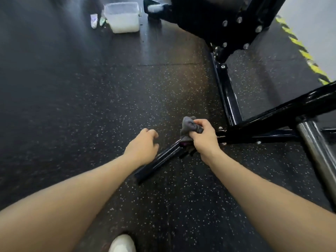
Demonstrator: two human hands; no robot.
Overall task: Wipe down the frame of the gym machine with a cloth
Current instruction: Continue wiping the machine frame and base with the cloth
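The gym machine's black steel frame (229, 95) fills the right side, with floor bars meeting at a bolted joint. One low black bar (160, 160) runs toward me along the floor. My right hand (203, 137) grips a bunched grey cloth (189, 124) and presses it on this bar near the joint. Just left of the bar hovers my left hand (143, 146), fingers loosely curled, holding nothing.
A clear plastic tub (123, 17) with small bottles (94, 20) beside it stands on the speckled rubber floor at the far left. A chrome post (316, 148) slants at the right. Yellow-black hazard tape (301, 50) edges the floor. My white shoe (121, 244) shows at the bottom.
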